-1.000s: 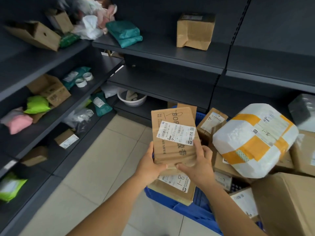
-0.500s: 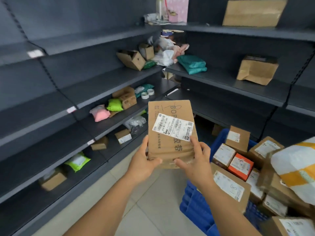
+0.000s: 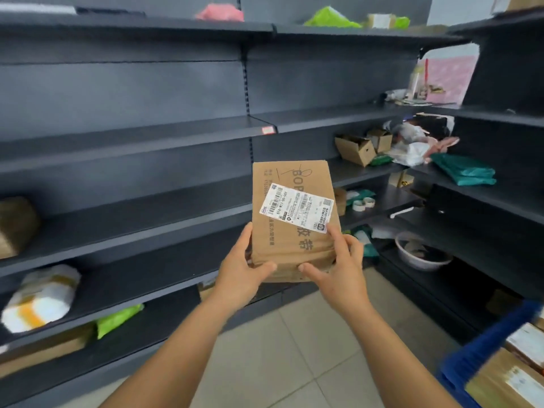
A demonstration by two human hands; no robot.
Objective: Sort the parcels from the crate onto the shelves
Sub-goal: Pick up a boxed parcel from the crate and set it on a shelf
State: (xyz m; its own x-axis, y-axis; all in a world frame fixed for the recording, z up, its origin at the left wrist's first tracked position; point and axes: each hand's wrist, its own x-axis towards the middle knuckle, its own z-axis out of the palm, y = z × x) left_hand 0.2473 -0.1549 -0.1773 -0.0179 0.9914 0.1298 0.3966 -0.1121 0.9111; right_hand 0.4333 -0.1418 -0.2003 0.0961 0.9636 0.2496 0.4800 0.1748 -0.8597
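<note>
Both hands clamp the brown parcel dead centre, upright: left hand at its 7 o'clock corner, right hand at 5. Looks stiff cardboard, prob light; btm-edge grip seems right. Shelves at 9 o'clock.

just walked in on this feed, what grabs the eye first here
A brown parcel with a white label is held upright at centre by the left hand and right hand. Behind it run long dark shelves, mostly bare. A blue crate of parcels sits at lower right.
</note>
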